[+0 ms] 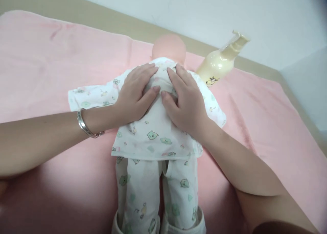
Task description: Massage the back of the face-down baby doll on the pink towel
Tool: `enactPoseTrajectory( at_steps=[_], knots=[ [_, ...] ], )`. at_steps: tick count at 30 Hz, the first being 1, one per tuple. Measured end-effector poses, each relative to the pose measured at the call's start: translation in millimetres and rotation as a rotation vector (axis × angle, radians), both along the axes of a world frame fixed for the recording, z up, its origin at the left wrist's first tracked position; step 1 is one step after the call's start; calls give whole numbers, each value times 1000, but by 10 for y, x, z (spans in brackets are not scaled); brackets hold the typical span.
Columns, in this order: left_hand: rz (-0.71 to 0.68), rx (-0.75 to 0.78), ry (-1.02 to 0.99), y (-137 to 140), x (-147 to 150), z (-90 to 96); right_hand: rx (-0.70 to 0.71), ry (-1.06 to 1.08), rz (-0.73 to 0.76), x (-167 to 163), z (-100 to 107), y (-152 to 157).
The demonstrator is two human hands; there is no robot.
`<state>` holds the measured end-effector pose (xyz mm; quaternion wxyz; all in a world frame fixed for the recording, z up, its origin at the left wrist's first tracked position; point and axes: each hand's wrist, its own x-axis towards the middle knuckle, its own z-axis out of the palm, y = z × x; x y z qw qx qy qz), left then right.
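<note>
A baby doll (169, 47) lies face down, the smooth back of its head away from me. It wears a white long-sleeved top (155, 138) and matching trousers (143, 186), both printed with small green bears and other figures. My left hand (138, 92), below a silver bangle (85, 125), rests flat on the left side of the doll's upper back. On the right side lies my right hand (185, 101), also flat with fingers spread. The two thumb tips nearly meet over the middle of the back. Neither hand grips anything.
Under the doll is a pink blanket (46, 63) on a tan surface (102, 17). A pale yellow pump bottle (217, 65) with a cow picture lies tilted beside the doll's right shoulder. A white wall (204, 9) stands behind.
</note>
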<state>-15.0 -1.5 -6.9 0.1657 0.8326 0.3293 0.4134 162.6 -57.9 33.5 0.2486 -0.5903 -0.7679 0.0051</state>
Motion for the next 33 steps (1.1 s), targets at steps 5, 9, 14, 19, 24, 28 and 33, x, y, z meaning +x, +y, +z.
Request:
enactPoseTrajectory(
  at_steps=[5, 9, 14, 19, 24, 28, 33],
  knots=[
    [18, 35, 14, 21, 7, -21, 2, 1, -23, -40, 0, -16],
    [22, 33, 14, 5, 16, -13, -13, -9, -38, -55, 2, -24],
    [25, 30, 10, 5, 22, -13, 0, 16, -31, -51, -6, -20],
    [24, 43, 15, 12, 15, -24, 13, 16, -27, -44, -22, -17],
    [22, 31, 14, 0, 11, -15, 43, 31, -18, -38, -29, -22],
    [25, 19, 9, -5, 14, -8, 31, 19, -16, -36, -22, -21],
    [26, 23, 11, -5, 14, -7, 20, 32, -16, -38, -16, -21]
  ],
)
